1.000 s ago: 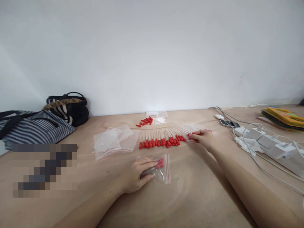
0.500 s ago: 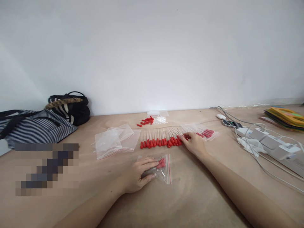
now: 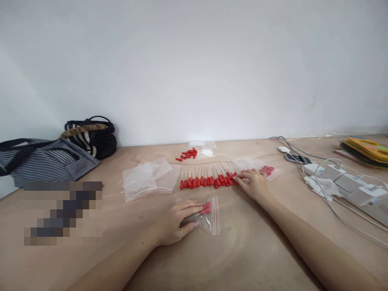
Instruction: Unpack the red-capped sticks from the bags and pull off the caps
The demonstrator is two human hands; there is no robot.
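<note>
My left hand (image 3: 179, 223) rests on a clear zip-lock bag (image 3: 209, 223), fingers over its left part and thumb along the near side. Red bulbs show inside that bag. Farther back, a row of droppers (image 3: 209, 181) with red rubber bulbs and clear thin tubes lies side by side, bulbs toward me. At the right end of this row, my right hand (image 3: 251, 184) pinches a dropper by its red bulb (image 3: 235, 179); its fingers partly hide it. Just beyond that hand lies another clear bag (image 3: 274, 173) with red-bulbed droppers in it.
Flat zip-lock bags (image 3: 139, 182) lie left of the row. Behind it are loose red bulbs (image 3: 189, 153) and thin clear tubes (image 3: 206, 152). Chargers on a power strip (image 3: 348, 182) and cables occupy the right; a striped bag (image 3: 51, 161) and a black bag (image 3: 101, 141) stand left.
My right hand has shifted slightly right along the end of the dropper row, and its fingers now sit on a bulb there. My left hand stays on the bag.
</note>
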